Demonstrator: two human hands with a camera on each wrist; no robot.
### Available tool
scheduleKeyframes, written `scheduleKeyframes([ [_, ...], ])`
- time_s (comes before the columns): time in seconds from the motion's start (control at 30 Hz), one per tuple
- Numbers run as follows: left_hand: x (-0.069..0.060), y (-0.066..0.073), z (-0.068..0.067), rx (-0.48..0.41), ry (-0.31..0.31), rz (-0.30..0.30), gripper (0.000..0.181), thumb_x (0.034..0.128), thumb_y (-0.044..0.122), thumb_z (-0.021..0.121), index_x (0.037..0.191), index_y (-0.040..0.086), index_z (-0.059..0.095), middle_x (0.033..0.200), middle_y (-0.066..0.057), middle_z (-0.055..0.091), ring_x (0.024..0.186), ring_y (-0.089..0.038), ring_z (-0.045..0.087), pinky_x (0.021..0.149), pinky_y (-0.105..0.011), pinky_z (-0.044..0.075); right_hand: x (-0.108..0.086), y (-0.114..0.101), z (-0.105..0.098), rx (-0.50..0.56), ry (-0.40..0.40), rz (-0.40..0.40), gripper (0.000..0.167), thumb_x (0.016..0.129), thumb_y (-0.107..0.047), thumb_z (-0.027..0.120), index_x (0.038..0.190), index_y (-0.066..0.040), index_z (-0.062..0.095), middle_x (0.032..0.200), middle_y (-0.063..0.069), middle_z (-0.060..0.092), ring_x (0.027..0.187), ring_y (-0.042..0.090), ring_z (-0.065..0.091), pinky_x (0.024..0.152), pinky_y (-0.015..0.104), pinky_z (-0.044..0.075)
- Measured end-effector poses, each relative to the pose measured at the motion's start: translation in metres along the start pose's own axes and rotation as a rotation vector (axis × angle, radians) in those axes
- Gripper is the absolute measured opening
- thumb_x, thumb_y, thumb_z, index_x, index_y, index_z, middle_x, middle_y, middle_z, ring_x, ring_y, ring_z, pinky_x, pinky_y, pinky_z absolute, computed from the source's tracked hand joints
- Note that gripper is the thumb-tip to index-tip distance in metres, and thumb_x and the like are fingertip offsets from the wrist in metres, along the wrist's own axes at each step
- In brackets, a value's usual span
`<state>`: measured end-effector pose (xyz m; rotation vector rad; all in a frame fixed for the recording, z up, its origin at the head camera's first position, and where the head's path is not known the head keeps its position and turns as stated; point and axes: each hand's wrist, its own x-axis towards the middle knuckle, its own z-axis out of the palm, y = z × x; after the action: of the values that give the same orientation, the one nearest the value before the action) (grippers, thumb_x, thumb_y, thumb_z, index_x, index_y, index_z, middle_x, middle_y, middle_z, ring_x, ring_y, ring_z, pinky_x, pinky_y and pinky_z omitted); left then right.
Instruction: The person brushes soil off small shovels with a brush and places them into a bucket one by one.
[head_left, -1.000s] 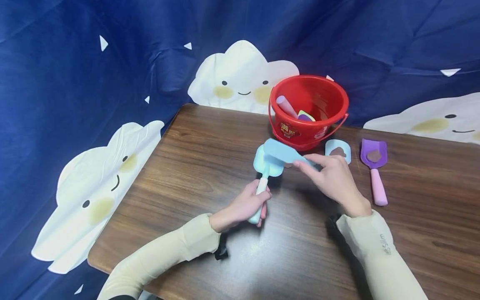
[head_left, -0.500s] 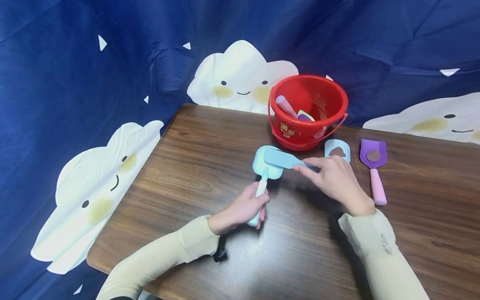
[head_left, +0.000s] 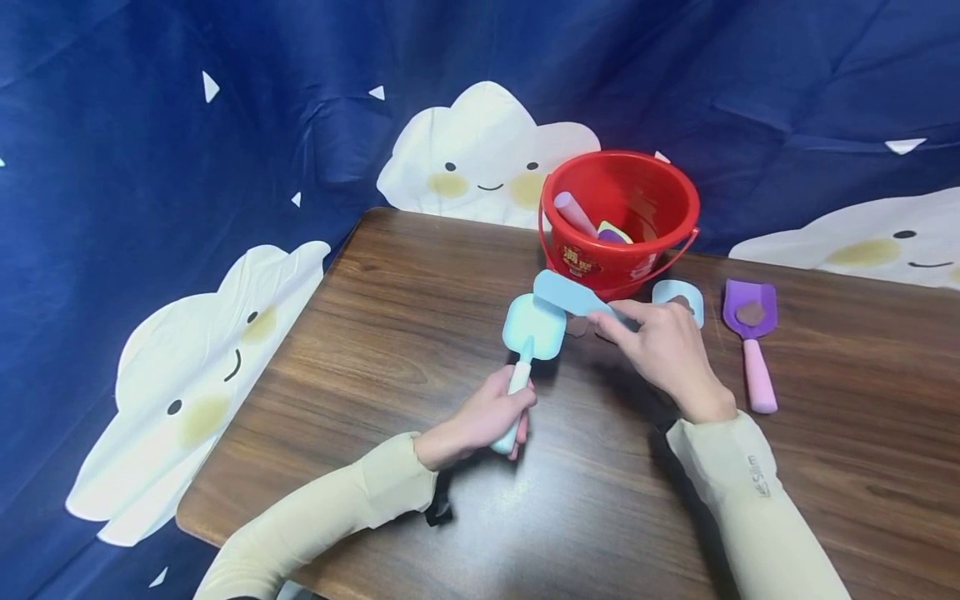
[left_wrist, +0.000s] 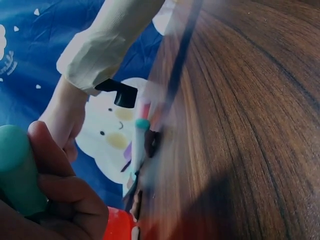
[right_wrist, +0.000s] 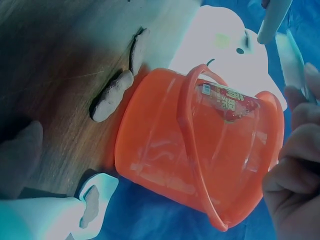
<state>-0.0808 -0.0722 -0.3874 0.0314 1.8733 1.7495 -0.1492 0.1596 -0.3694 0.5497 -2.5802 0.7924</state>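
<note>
My left hand point(head_left: 487, 414) grips the pale handle of a light-blue toy shovel point(head_left: 534, 327) above the table. In the left wrist view, the mint end of that shovel's handle point(left_wrist: 15, 165) shows beside my curled fingers. My right hand point(head_left: 670, 354) pinches a flat light-blue spatula point(head_left: 570, 296) by its narrow end. The spatula's blade overlaps the far right edge of the shovel head; whether they touch I cannot tell. No brown lump shows on this shovel head. Brown lumps point(right_wrist: 112, 95) lie on the table by the bucket, partly hidden by my right hand in the head view.
A red bucket point(head_left: 637, 258) with a pink handle and other pieces inside stands at the back. Right of it lie a second light-blue shovel point(head_left: 692, 293) and a purple shovel point(head_left: 751, 296), each bearing a brown lump. Blue cloud-printed cloth point(head_left: 247, 167) hangs behind the wooden table point(head_left: 390, 333).
The spatula first came down over the middle of the shovel head, then rose towards its far right edge, uncovering the head. The left hand and shovel have barely shifted.
</note>
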Motion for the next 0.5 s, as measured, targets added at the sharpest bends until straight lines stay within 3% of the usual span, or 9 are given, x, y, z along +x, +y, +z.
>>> scheduleKeyframes([
  [0.13, 0.0004, -0.0011, -0.0001, -0.010, 0.003, -0.001, 0.008, 0.0920, 0.008, 0.043, 0.098, 0.004, 0.041, 0.048, -0.002, 0.047, 0.032, -0.013, 0.044, 0.033, -0.028, 0.044, 0.0001, 0.0000, 0.0006, 0.027, 0.023, 0.044, 0.033, 0.081, -0.030, 0.077, 0.105, -0.008, 0.075, 0.063, 0.007, 0.068, 0.051, 0.018, 0.050, 0.057, 0.031, 0.038],
  [0.3, 0.0017, -0.0011, -0.0001, -0.013, 0.000, 0.004, 0.011, 0.0921, 0.007, 0.043, 0.101, 0.001, 0.041, 0.048, -0.001, 0.047, 0.033, -0.013, 0.044, 0.034, -0.028, 0.044, -0.0019, -0.0015, -0.0022, 0.066, -0.007, 0.053, 0.032, 0.082, -0.031, 0.076, 0.105, -0.010, 0.075, 0.065, 0.004, 0.070, 0.051, 0.013, 0.049, 0.054, 0.025, 0.038],
  [0.5, 0.0025, -0.0002, -0.0005, -0.011, 0.012, 0.018, 0.014, 0.0910, 0.008, 0.043, 0.102, -0.001, 0.041, 0.048, -0.001, 0.048, 0.033, -0.013, 0.046, 0.034, -0.027, 0.043, -0.0041, -0.0076, -0.0055, 0.127, -0.172, -0.032, 0.027, 0.081, -0.027, 0.077, 0.104, -0.012, 0.075, 0.067, -0.003, 0.070, 0.053, 0.006, 0.051, 0.052, 0.020, 0.041],
])
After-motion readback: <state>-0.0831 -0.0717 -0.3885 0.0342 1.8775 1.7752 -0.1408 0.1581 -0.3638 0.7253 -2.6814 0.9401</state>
